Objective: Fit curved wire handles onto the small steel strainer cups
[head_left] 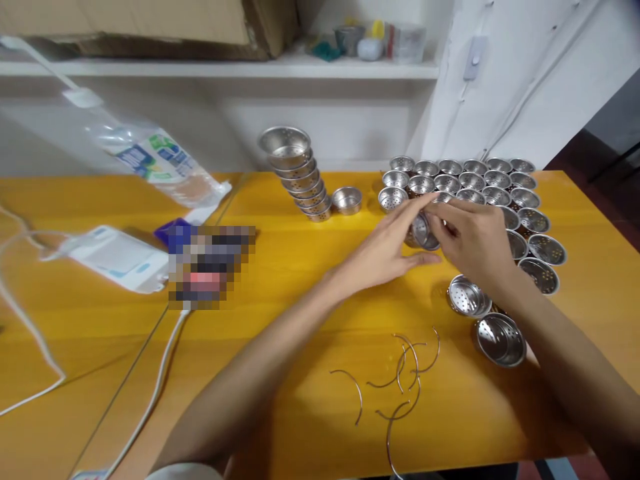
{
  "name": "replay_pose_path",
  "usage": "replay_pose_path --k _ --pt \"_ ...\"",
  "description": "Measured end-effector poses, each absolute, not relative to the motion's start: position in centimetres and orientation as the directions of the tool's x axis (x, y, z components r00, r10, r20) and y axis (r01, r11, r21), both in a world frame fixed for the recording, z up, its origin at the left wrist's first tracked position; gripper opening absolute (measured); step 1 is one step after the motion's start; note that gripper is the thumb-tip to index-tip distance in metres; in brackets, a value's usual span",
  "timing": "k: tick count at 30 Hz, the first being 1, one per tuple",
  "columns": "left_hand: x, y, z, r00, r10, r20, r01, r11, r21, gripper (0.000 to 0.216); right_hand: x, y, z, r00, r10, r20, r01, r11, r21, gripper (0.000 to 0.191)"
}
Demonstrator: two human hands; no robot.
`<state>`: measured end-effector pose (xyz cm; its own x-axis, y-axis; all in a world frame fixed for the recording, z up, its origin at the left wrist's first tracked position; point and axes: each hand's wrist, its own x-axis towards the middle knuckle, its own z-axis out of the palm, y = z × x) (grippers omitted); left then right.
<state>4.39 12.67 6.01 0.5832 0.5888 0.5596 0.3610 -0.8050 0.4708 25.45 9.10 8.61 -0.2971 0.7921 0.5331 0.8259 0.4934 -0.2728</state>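
Note:
Both of my hands meet over a small perforated steel cup (423,231) in the middle of the yellow table (300,287). My left hand (387,250) has its fingers stretched along the cup's left side, touching it. My right hand (473,243) is curled around the cup from the right, gripping it. Rows of similar steel cups (470,181) stand just behind my hands. Two more cups (483,320) lie near my right forearm. Several curved wire handles (403,373) lie loose on the table below my hands.
A leaning stack of steel cups (299,175) and one single cup (347,199) stand behind to the left. Plastic bags (150,160), a white packet (117,257) and white cables (30,333) occupy the left side. A shelf (225,67) runs along the wall.

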Motion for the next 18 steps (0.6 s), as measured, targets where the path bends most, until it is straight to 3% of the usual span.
replay_pose_path --k 3,5,11,16,18 --pt "3.9 13.2 5.1 0.564 0.587 0.580 0.348 -0.806 0.478 0.068 24.8 9.1 9.2 -0.305 0.854 0.421 0.616 0.514 -0.597 0.038" --pt "3.3 13.4 5.2 0.572 0.569 0.591 0.359 -0.821 0.444 0.067 24.7 9.2 9.1 -0.328 0.873 0.360 0.482 0.483 -0.731 0.050" --pt "3.3 12.9 5.2 0.499 0.595 0.630 0.402 -0.803 0.439 0.054 24.6 10.1 7.3 -0.342 0.874 0.344 0.318 0.452 -0.833 0.065" --pt "2.3 14.5 6.1 0.392 0.649 0.652 0.468 -0.751 0.466 0.077 25.6 10.7 8.0 -0.169 0.934 0.316 -0.039 0.314 -0.949 0.061" --pt "-0.3 16.3 7.4 0.287 0.619 0.731 0.511 -0.745 0.429 0.078 26.1 10.4 8.5 -0.161 0.935 0.317 -0.068 0.310 -0.948 0.059"
